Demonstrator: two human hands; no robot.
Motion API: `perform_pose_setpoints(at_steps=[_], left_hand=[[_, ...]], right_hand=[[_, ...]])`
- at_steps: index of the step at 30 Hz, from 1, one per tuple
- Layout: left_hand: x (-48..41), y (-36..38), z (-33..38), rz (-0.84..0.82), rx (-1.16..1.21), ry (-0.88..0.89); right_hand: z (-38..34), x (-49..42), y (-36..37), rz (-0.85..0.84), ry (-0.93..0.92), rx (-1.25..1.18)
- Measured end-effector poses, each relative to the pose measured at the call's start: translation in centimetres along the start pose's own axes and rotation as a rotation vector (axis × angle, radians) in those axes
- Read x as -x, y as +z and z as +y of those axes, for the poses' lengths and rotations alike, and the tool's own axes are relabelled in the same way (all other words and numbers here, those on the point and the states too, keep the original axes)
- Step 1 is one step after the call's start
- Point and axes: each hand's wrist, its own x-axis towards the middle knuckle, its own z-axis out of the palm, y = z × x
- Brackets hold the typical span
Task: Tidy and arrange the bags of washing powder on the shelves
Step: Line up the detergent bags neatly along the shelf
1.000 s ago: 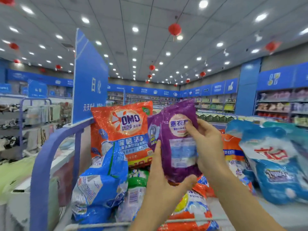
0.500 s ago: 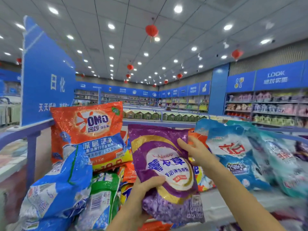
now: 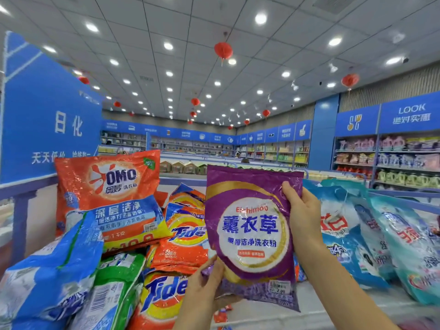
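Note:
I hold a purple bag of washing powder (image 3: 252,232) upright in front of me, its printed face toward the camera. My left hand (image 3: 204,289) grips its lower left corner from below. My right hand (image 3: 302,213) pinches its upper right edge. Behind it, on the top shelf (image 3: 316,303), an orange OMO bag (image 3: 112,196) stands at the left. Orange Tide bags (image 3: 185,236) lie in the middle. A blue bag (image 3: 50,277) and a green bag (image 3: 114,287) lean at the front left.
Several blue-and-white and teal bags (image 3: 371,236) lean at the right of the shelf. A blue sign panel (image 3: 50,120) and blue frame rail (image 3: 19,210) stand at the left end. Stocked shelving (image 3: 390,160) lines the far right wall.
The purple bag has been turned from its back side to its printed face and now stands upright, a little right of the OMO bag. My view swung right.

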Motion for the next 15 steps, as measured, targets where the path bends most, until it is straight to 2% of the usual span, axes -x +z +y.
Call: perform_pose_setpoints(at_steps=[3, 6, 9, 11, 15], left_hand=[[-0.5, 1.2, -0.9, 0.113, -0.082, 0.127], [-0.9, 2.7, -1.7, 0.269, -0.103, 0.215], [-1.1, 4.8, -2.9, 0.310, -0.037, 0.184], [-1.3, 6.2, -4.1, 0.329, 0.002, 0.127], [-1.9, 9.5, -6.7, 0.365, -0.003, 0.058]], right_hand=[[0.7, -0.9, -2.3, 0.069, -0.003, 0.003], [1.6, -1.9, -5.4, 0.173, 0.055, -0.118], [3.0, -2.7, -8.6, 0.208, 0.175, -0.230], [3.0, -3.5, -11.4, 0.175, 0.213, -0.226], [0.4, -5.7, -18.4, 0.005, 0.142, 0.031]])
